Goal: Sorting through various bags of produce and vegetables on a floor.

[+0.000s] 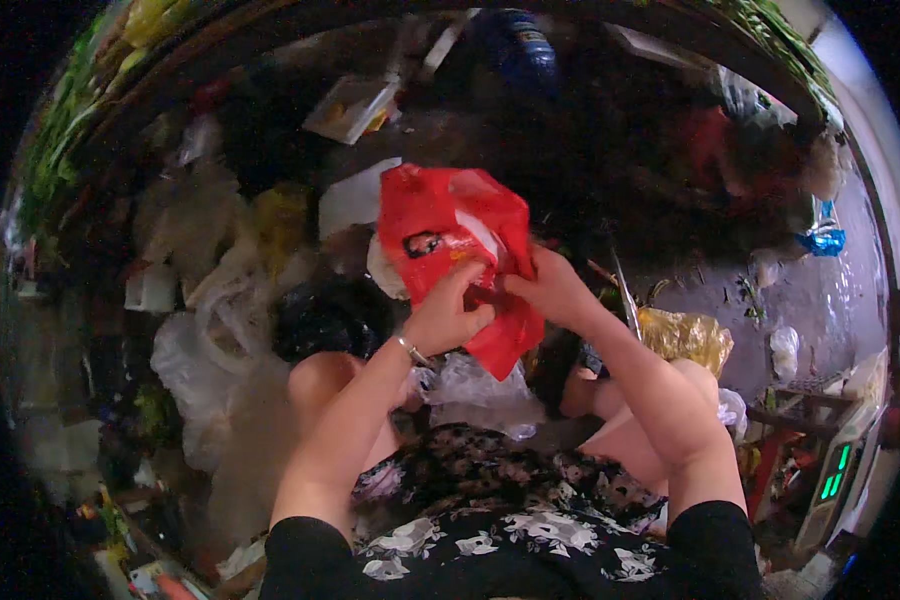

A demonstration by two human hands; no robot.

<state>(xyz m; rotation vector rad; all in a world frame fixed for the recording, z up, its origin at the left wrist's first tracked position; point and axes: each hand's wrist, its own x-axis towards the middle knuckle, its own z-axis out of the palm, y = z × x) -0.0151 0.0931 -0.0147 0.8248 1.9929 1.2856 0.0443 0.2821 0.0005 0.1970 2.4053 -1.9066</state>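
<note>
A crumpled red plastic bag [436,202] with printing and a pale patch is held up in front of my knees. My right hand [553,289] grips its right edge between thumb and fingers. On the bag's near side, my left hand [450,311] has hold of the plastic, its thumb apart from the bent fingers; a silver bangle [414,350] circles that wrist. Some of the left fingertips are hidden in the folds. Below the red bag, a clear plastic bag [484,394] lies between my legs. A rounded whitish thing [385,268] shows partly behind the red bag.
Black plastic [334,315] and clear bags [187,360] lie on the left. To the right are a long thin blade-like object [625,292], a yellowish plastic bag [686,337] and a scale's green-lit display [834,474]. Leafy greens [56,161] line the upper left rim.
</note>
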